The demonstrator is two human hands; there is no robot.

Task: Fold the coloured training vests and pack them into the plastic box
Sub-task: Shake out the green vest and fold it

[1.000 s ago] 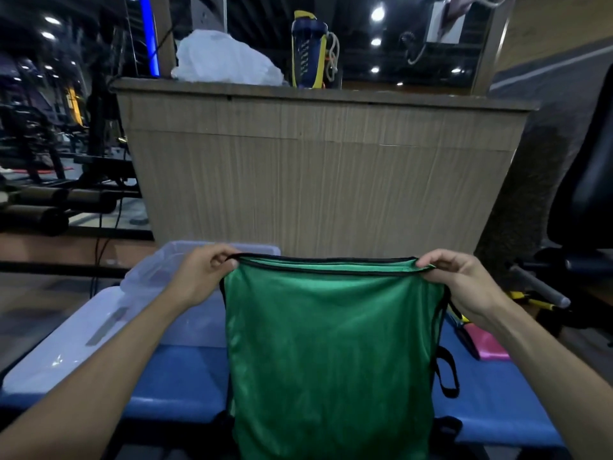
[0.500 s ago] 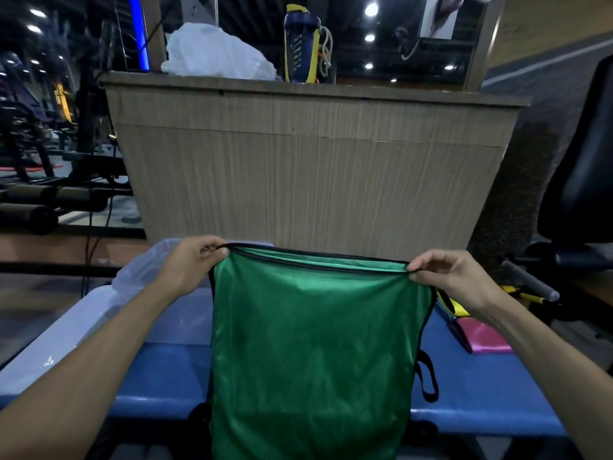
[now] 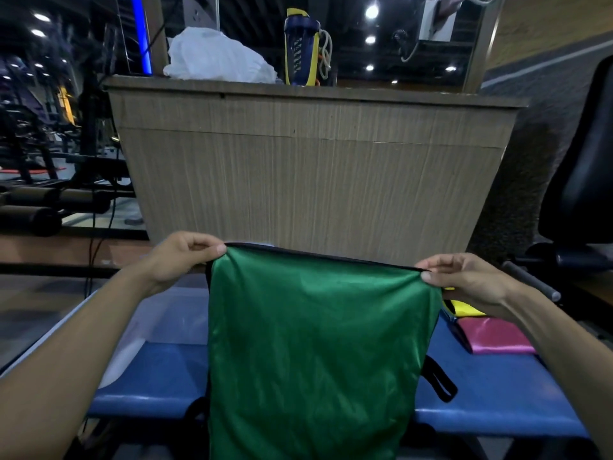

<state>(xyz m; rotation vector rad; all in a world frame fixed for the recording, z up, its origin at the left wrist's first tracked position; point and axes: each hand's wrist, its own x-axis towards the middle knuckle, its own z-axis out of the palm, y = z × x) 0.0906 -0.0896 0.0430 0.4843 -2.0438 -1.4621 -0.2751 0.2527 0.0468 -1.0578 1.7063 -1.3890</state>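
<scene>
Green vest is hanging over the bench front edge, left hand and right hand each pinching a top corner. Slippery fabric is likely risking a skewed fold. One plastic box is sitting at the bench's left end; one yellow vest and one pink vest are lying at the right.

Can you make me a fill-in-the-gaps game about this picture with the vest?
1. Both hands hold up a vest coloured ____.
2. The bench under it is coloured ____.
3. Beside the right hand lies a yellow vest and a ____ one.
4. The bottle stands on the counter beside a ____ bag.

Missing words: green; blue; pink; white
</scene>
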